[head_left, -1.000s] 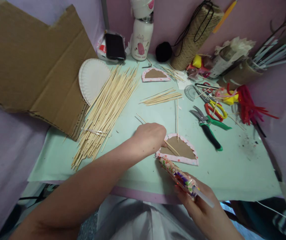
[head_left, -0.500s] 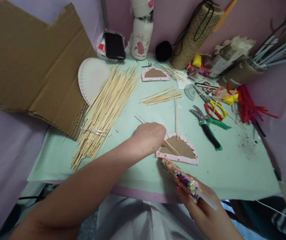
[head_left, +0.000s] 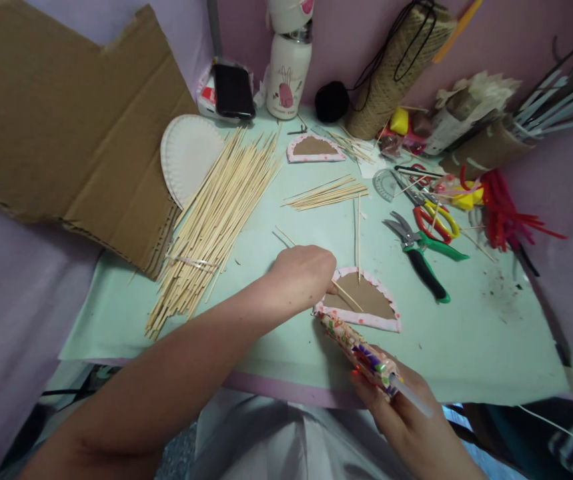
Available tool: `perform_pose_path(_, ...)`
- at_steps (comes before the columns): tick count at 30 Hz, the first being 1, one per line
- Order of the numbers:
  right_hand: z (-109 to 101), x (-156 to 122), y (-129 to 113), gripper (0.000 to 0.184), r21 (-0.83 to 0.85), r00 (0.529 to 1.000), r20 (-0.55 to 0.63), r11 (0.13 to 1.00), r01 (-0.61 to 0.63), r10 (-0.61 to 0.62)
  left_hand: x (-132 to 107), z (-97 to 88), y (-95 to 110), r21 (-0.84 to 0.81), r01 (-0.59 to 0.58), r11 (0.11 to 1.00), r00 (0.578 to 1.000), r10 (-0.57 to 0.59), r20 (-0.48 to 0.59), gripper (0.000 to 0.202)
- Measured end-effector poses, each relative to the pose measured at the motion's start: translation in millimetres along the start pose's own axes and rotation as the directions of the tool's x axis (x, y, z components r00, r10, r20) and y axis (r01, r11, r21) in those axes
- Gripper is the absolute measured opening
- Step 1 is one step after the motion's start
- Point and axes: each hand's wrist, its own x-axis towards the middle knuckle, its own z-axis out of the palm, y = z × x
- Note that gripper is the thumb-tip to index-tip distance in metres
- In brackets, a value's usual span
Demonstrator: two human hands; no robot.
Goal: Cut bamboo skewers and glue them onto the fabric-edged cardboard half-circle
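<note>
My left hand (head_left: 301,277) is closed in a pinch on a thin bamboo skewer (head_left: 347,295) and presses it across a brown half-round cardboard piece with a pink scalloped edge (head_left: 366,303). A second skewer (head_left: 359,233) lies upright over that piece's top. My right hand (head_left: 406,413) grips a glue gun wrapped in flowered paper (head_left: 361,350). The gun's nozzle points at the piece's lower left edge, and a clear glue stick juts from its back.
A big pile of skewers (head_left: 216,220) and a white paper plate (head_left: 186,153) lie left of a cardboard sheet (head_left: 66,120). A small skewer bundle (head_left: 323,193), a second half-round piece (head_left: 313,148), green pliers (head_left: 421,257), scissors (head_left: 433,217) and red pipe cleaners (head_left: 503,213) lie behind and right.
Both hands hold their places on the skewer and the glue gun. The view has shifted slightly; nothing on the table has moved.
</note>
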Motion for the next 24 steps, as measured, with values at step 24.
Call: perform_pose_path(24,1.7,-4.2,0.3,0.019,0.054,0.988,0.066,0.988,-0.141,0.138,1.2,3.4,-1.4,-0.001,0.000,1.000,1.000,0.000,-0.007,0.026)
